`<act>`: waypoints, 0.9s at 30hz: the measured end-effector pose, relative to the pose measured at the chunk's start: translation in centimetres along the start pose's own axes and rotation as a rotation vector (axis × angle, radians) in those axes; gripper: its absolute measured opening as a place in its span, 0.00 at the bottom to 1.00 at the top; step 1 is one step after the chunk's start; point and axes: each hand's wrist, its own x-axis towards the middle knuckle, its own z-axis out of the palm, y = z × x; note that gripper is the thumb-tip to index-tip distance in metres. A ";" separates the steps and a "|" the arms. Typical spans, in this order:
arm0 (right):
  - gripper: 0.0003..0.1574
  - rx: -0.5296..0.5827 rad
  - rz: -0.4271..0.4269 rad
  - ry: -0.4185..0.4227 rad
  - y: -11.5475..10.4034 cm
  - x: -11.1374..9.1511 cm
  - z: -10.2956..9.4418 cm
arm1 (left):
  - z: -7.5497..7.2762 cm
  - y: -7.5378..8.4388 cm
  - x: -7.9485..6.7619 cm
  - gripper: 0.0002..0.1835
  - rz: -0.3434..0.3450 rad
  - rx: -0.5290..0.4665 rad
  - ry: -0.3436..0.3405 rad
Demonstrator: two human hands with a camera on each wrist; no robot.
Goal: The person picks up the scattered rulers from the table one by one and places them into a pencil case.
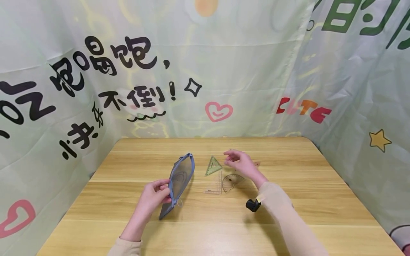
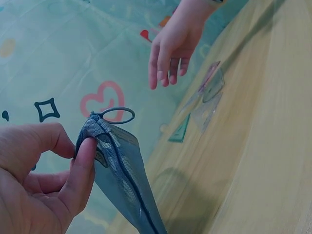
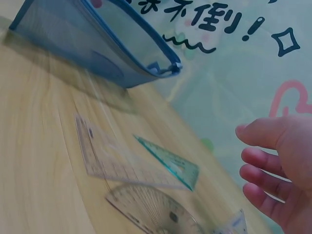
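My left hand (image 1: 153, 196) pinches the edge of a blue zip pouch (image 1: 186, 170) by its zipper end, and the pouch stands tilted with its mouth open. A curved outline shows through its side. To its right lie a green set square (image 1: 213, 166), a clear set square (image 1: 220, 183) and a clear protractor (image 1: 231, 182). Above and just right of the green set square hovers my right hand (image 1: 241, 163), fingers loosely bent and holding nothing. Part of a clear piece with a reddish end (image 1: 257, 164) shows behind that wrist.
A wooden table (image 1: 205, 234) carries everything. Printed fabric (image 1: 250, 71) hangs behind it and along both sides. A small black camera (image 1: 253, 205) is strapped at my right wrist, over the table.
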 end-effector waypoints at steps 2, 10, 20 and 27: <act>0.25 -0.011 -0.011 -0.009 0.3 0.0 -0.4 | 0.0 0.0 0.1 0.24 -0.003 0.002 0.000; 0.27 -0.058 -0.047 -0.020 1.5 0.2 -1.9 | -0.1 -0.1 0.0 0.22 -0.004 0.014 -0.010; 0.27 -0.107 -0.057 -0.007 3.1 0.1 -3.3 | -0.2 -0.1 0.0 0.23 -0.002 0.008 -0.013; 0.32 -0.083 -0.051 -0.009 4.4 0.1 -4.1 | -0.2 -0.1 0.1 0.23 0.009 0.012 -0.011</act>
